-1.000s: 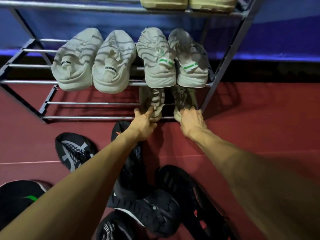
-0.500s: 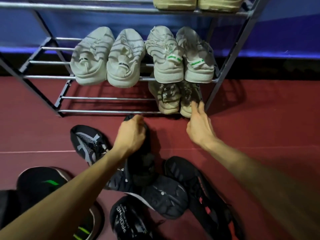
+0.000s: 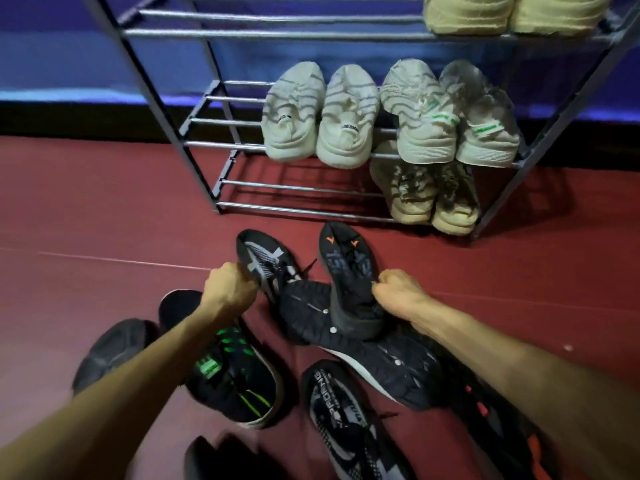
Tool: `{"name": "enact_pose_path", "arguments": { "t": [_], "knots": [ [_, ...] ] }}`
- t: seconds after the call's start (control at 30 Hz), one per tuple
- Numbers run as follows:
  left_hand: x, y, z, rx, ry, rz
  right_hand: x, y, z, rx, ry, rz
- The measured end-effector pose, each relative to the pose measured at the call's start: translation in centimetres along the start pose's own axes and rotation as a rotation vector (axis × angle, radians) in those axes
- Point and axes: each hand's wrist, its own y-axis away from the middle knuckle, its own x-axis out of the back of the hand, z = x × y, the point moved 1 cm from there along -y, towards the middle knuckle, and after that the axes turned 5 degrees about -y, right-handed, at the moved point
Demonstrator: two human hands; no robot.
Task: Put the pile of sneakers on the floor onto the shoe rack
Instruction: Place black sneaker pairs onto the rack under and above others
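Several black sneakers lie in a pile on the red floor in front of the metal shoe rack (image 3: 311, 209). My left hand (image 3: 228, 292) is shut on the collar of a black sneaker with white stripes (image 3: 266, 265). My right hand (image 3: 398, 292) grips a black sneaker with orange marks (image 3: 346, 265), which rests on an upturned black sneaker (image 3: 363, 348). A beige pair (image 3: 433, 199) stands at the right end of the bottom shelf. Two whitish pairs (image 3: 381, 116) fill the middle shelf.
A black sneaker with green stripes (image 3: 235, 379), a black-and-white lettered sneaker (image 3: 346, 427) and a black one with red marks (image 3: 485, 410) lie near me. A tan pair (image 3: 512, 12) sits on the upper shelf. A blue wall stands behind the rack.
Both hands left the beige pair on the bottom shelf and came back to the pile. Each has closed on a black sneaker. The view has shifted left.
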Motion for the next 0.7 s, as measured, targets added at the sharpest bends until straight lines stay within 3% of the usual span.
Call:
{"name": "enact_pose_path", "arguments": {
  "t": [0.33, 0.57, 0.7],
  "knots": [
    [1.1, 1.7, -9.6, 0.224, -0.02, -0.107, -3.1, 1.6, -1.2, 0.195, -0.121, 0.191],
    [1.7, 2.6, -7.3, 0.0, 0.121, -0.087, -3.1, 1.1, -2.6, 0.148, -0.135, 0.323],
    [0.4, 3.2, -4.7, -0.046, 0.169, -0.148, -1.7, -0.2, -1.9, 0.11, -0.129, 0.275]
  ]
}}
